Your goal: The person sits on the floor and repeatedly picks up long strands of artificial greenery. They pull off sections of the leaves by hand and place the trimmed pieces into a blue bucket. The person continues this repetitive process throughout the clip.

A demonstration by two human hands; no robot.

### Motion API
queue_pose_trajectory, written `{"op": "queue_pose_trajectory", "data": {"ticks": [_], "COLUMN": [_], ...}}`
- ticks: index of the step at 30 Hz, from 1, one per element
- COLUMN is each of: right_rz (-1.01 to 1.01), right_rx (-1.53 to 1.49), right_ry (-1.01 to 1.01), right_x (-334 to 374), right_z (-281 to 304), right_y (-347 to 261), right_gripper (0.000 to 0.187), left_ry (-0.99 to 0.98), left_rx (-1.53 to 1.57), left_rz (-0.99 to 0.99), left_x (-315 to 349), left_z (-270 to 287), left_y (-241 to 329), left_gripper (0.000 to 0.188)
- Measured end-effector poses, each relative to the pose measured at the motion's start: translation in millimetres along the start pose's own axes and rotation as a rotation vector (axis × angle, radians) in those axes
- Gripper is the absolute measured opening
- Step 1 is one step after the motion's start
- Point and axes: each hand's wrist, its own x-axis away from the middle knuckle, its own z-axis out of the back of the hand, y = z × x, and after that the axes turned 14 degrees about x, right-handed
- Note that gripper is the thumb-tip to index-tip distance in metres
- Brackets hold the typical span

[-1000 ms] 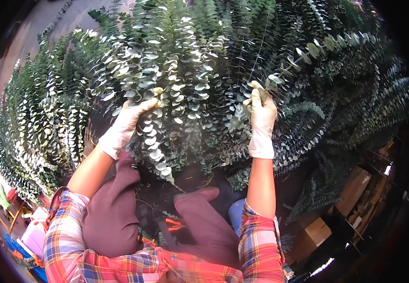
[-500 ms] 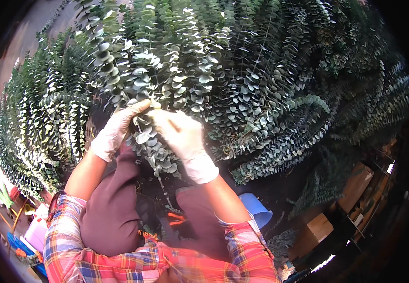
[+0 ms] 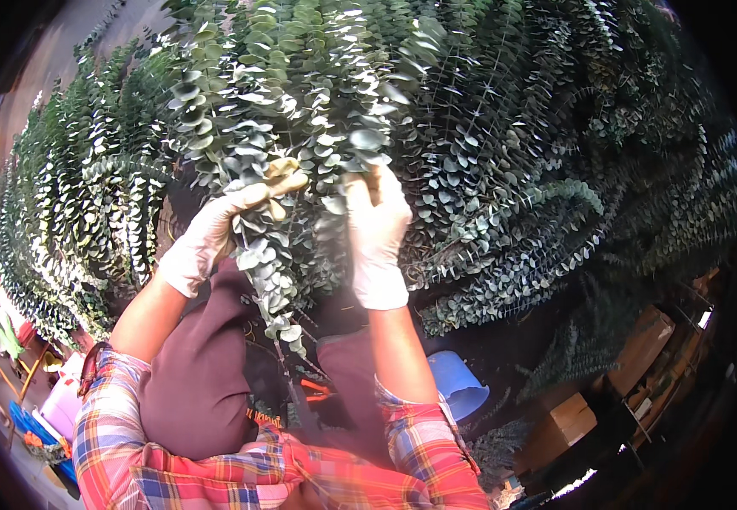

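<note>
White gloves cover both my hands. My left hand (image 3: 228, 217) is closed around a leafy eucalyptus stem (image 3: 270, 276), its thumb and fingers pinched near the middle of the branch. The bare lower stalk hangs toward my lap. To the right, my right hand (image 3: 378, 229) is closed on another eucalyptus branch (image 3: 368, 140), whose round leaves blur with motion just above the fingers. A dense mass of upright eucalyptus branches (image 3: 470, 144) stands directly beyond both hands. Leaves partly hide the fingertips of each hand.
More eucalyptus (image 3: 79, 212) stands at the left. Between my knees lies an orange-handled tool (image 3: 317, 389). Beside my right elbow sits a blue plastic container (image 3: 458, 384). Cardboard boxes (image 3: 568, 421) are at the lower right, and a pink container (image 3: 64, 412) at the lower left.
My right hand has moved away from the left, to the right, and is now on a separate branch. The left hand stays nearly in place with its stem.
</note>
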Motion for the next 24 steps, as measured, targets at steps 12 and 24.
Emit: {"op": "queue_pose_trajectory", "data": {"ticks": [12, 24], "right_rz": [0.375, 0.850], "right_rx": [0.631, 0.617], "right_ry": [0.009, 0.068], "right_x": [-52.8, 5.6], "right_z": [-29.1, -74.1], "right_y": [51.4, -12.5], "right_gripper": [0.047, 0.045], "left_ry": [0.165, 0.079], "left_rx": [0.116, 0.070], "left_rz": [-0.197, -0.087], "left_x": [-2.8, 16.7], "left_z": [6.4, 15.1], "left_y": [-0.3, 2.3], "left_gripper": [0.020, 0.031]}}
